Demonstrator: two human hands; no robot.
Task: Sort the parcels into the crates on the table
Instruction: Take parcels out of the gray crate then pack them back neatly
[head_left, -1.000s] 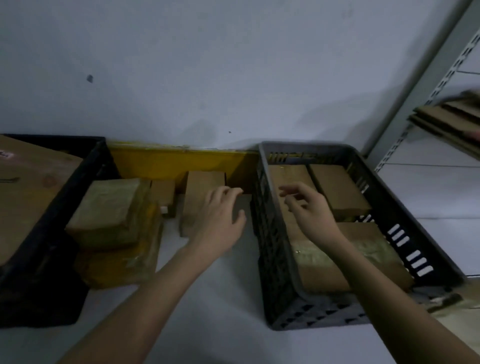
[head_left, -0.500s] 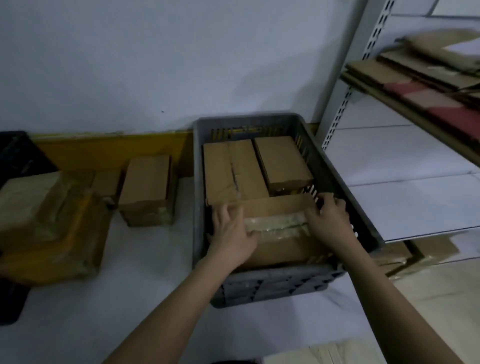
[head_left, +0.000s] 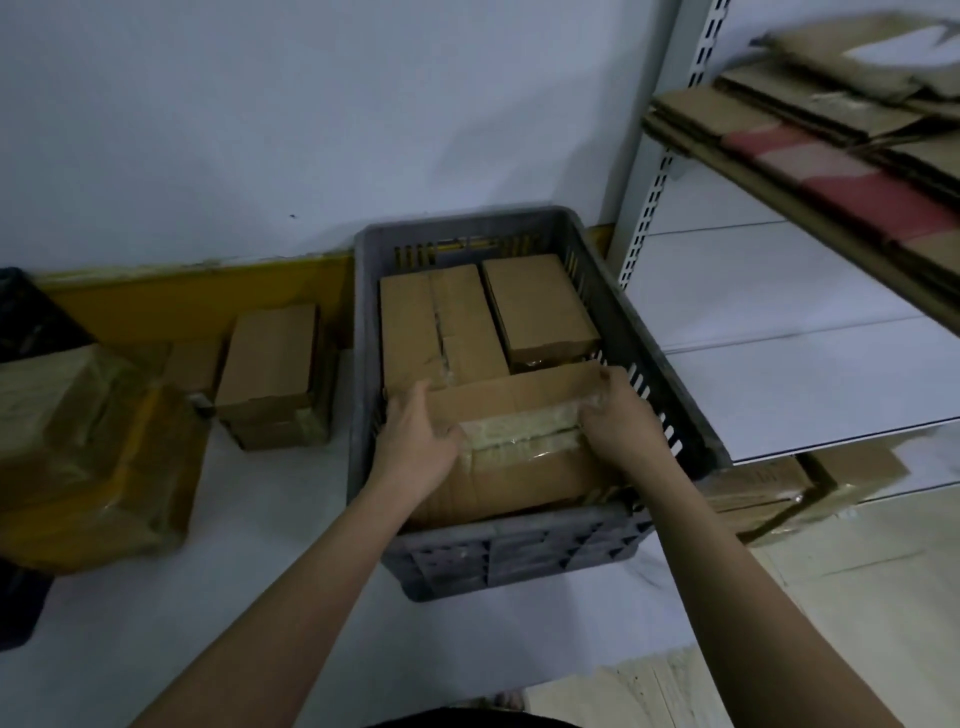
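Note:
A grey slotted crate (head_left: 675, 395) stands on the white table against the wall. Inside it at the near end lies a large taped cardboard parcel (head_left: 519, 467). My left hand (head_left: 415, 447) grips its left end and my right hand (head_left: 618, 421) grips its right end. Behind it in the crate lie two more brown parcels, a wide one (head_left: 441, 322) and a smaller one (head_left: 540, 306). On the table to the left sit a small brown parcel (head_left: 270, 364) and a plastic-wrapped yellowish parcel (head_left: 88, 447).
A black crate (head_left: 26, 322) shows at the far left edge. A white metal shelf rack (head_left: 779, 332) stands to the right, with flattened cardboard (head_left: 831, 140) on its upper shelf and more boxes (head_left: 779, 488) under its lower shelf. A yellow strip (head_left: 197, 301) runs along the wall.
Both hands moved from above the table and crate onto the ends of the large parcel and now grip it. My view swung right, toward the shelf rack.

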